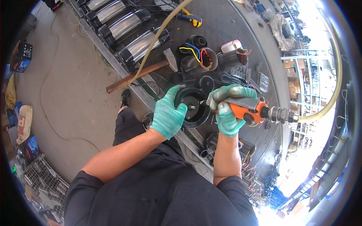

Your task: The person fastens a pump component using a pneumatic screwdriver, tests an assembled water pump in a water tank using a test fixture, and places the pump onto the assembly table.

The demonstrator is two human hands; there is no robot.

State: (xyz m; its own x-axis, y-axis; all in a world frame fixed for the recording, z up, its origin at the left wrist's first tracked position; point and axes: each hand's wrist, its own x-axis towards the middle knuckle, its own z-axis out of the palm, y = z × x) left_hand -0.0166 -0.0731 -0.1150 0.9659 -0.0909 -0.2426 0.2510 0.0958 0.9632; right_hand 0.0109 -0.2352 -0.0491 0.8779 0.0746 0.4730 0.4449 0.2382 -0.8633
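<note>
My left hand (169, 115), in a green knitted glove, grips the left rim of a black round housing (206, 115). A small metal shaft (192, 106) stands in the middle of that housing. My right hand (229, 111), gloved alike, is wrapped round an orange air blow gun (241, 111) with a grey lever. Its front end is at the right side of the housing; the fingers partly hide it. A pale air hose (320, 114) runs from the gun's metal coupling. Beyond my left hand, a hammer (141, 75) with a wooden handle lies across the bench edge.
Several shiny cylinders (141, 45) with black ends line the far left of the dark bench (222, 22). Open black motor casings (207, 62) with coloured wires stand beyond the housing. The hose also arches over the bench. A wire basket (43, 184) stands on the floor at left.
</note>
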